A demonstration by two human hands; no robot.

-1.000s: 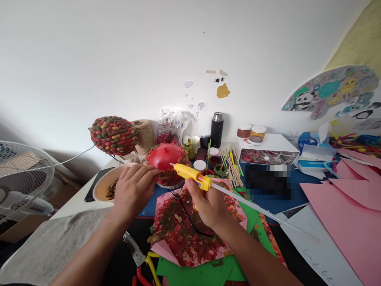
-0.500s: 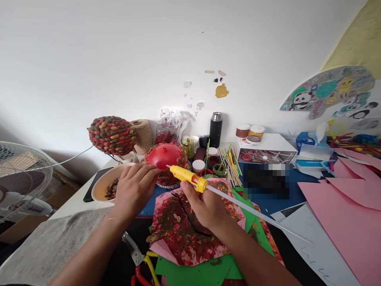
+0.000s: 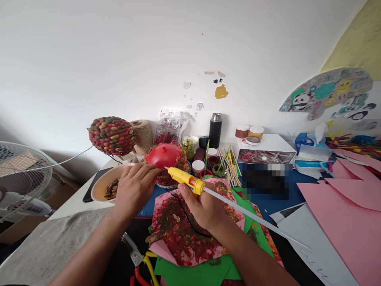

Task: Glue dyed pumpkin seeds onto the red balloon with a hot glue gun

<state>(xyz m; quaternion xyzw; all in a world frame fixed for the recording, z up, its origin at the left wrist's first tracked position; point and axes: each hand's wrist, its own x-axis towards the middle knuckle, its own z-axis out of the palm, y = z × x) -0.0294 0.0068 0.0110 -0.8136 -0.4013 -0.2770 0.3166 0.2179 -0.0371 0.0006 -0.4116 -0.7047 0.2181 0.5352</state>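
My right hand (image 3: 205,204) is wrapped round a yellow hot glue gun (image 3: 186,180) with a long clear glue stick (image 3: 247,214) out of its back. Its nozzle points left, close to the fingertips of my left hand (image 3: 135,186). Those fingers are bent and pressed together; whatever they may hold is hidden. Just behind both hands sits a red balloon (image 3: 164,155), ringed by painted, peanut-like pieces. Left of it, partly behind my left hand, stands a bowl (image 3: 99,190) with dark painted pieces (image 3: 111,190) inside.
A finished-looking ball (image 3: 112,135) of coloured pieces stands at the left, by a twine spool (image 3: 143,137). Paint jars (image 3: 219,171), sticks (image 3: 233,167) and a black flask (image 3: 215,130) line the back. Below lie paint-stained paper (image 3: 190,242), a black cord and red-handled scissors (image 3: 133,250). A fan (image 3: 20,178) is far left.
The glue gun has shifted slightly left and down, its nozzle closer to my left fingertips. My left hand has barely moved.
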